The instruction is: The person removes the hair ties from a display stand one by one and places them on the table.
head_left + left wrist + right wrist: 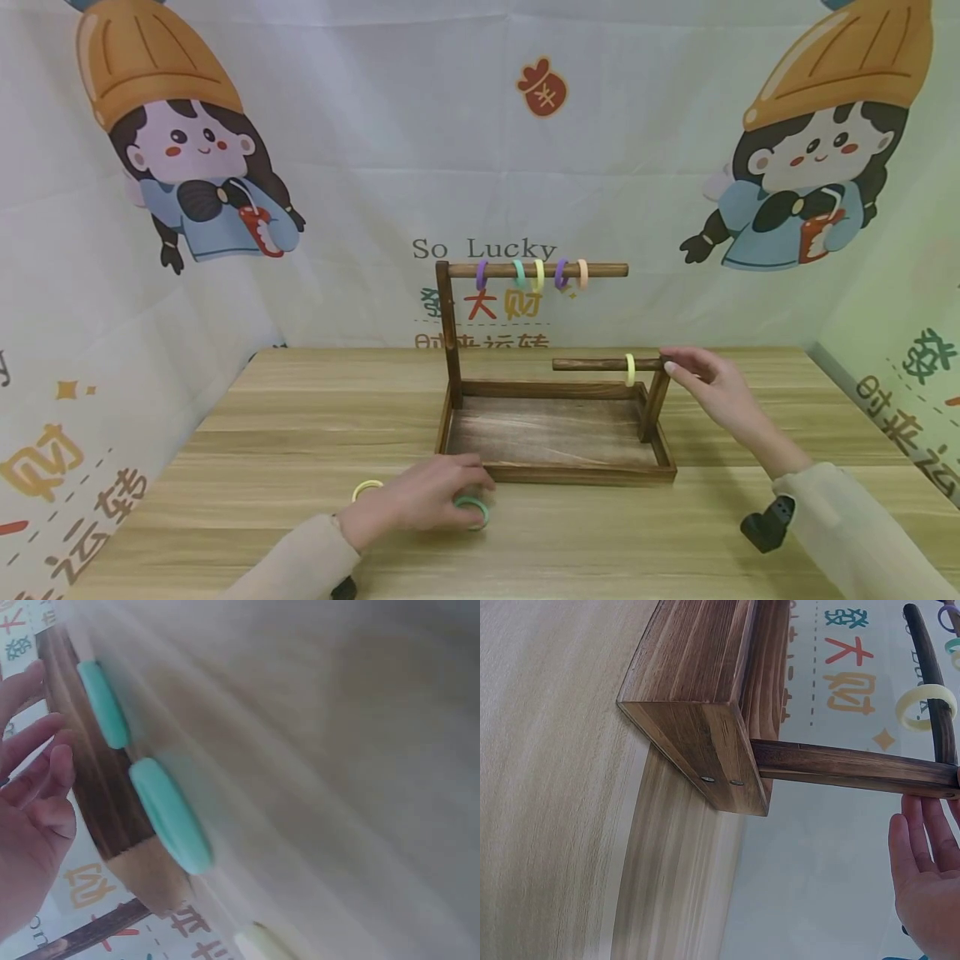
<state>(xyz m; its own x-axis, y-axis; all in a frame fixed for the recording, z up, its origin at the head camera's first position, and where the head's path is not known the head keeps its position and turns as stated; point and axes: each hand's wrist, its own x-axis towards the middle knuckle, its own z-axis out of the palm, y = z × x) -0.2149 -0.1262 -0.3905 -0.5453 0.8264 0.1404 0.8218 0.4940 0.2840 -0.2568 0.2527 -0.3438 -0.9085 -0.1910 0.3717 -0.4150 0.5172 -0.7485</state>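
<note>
Left hand [423, 500] lay flat on the table [300, 433], fingers relaxed over a green ring [474, 510], touching it, not gripping. A yellow ring [366, 488] sat just behind the wrist. Left wrist view showed what the head view hid: a second green ring [103, 703] past the fingertips, against the wooden tray [97, 787]. Right hand [708, 387] touched the end of the lower rod [600, 364] with straight fingers [922, 840]; a yellow ring [630, 369] hung on the rod just beyond the fingertips.

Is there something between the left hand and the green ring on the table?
No, nothing visible. The left hand already lies over the green ring on the table, just before the wooden tray. A yellow ring lies beside it.
</note>
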